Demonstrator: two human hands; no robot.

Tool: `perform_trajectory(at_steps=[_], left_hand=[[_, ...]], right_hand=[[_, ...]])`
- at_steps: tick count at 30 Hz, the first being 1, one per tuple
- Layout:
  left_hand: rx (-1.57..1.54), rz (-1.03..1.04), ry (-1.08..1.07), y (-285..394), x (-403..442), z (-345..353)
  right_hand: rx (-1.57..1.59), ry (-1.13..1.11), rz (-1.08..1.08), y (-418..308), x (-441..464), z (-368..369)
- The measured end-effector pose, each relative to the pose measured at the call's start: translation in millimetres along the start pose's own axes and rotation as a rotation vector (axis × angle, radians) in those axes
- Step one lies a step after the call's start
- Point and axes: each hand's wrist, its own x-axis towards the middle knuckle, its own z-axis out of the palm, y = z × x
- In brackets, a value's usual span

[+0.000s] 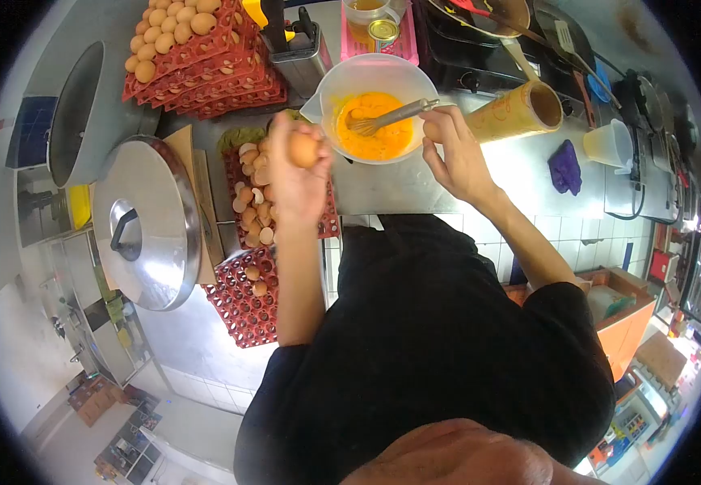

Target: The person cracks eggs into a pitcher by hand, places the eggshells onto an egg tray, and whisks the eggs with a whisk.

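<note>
My left hand (298, 174), slightly blurred, is closed around a brown egg (303, 150) to the left of the white plastic bowl (415, 74). Beaten yolk (376, 145) lies in the bowl, and a metal whisk (395, 115) leans in it with its handle over the right rim. Beside that handle, my right hand (459, 158) has its fingers curled around a rounded brown thing that looks like an egg (433, 130), mostly hidden by the fingers. Below my left hand, a red egg tray (330, 218) holds many cracked eggshells (257, 202).
Stacked red trays of whole eggs (176, 36) stand at the back left, near a knife holder (300, 65). A large metal lid (152, 218) leans at left. Right of the bowl are a yellowish cylinder (508, 113), purple cloth (564, 168) and plastic jug (609, 145). A stove (463, 69) stands behind.
</note>
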Motion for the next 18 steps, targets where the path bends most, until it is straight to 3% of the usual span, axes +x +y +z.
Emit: perform_trajectory(at_steps=[3,5,9,12,15,18], left_hand=[[0.318,0.001,0.062,-35.4,-2.4,31.3],[0.561,0.084,-0.009,-49.0,0.2,34.4],[1.11,0.372,-0.181,-51.6,6.9,39.2],[1.313,0.481,-0.278,-42.8,10.5,53.6],[1.487,0.513,-0.282,-32.5,14.0,54.7],[1.569,0.549,-0.183,-33.7,21.5,37.8]], right_hand=[[-0.03,0.091,-0.087,1.0,0.9,1.8],[0.004,0.021,-0.043,-7.1,0.1,-3.5],[0.17,0.052,-0.049,-18.4,34.6,-16.0],[0.976,-0.289,0.39,3.7,63.3,-2.7],[0.896,-0.482,0.256,30.0,83.7,14.5],[0.795,-0.519,0.181,8.0,91.4,0.0]])
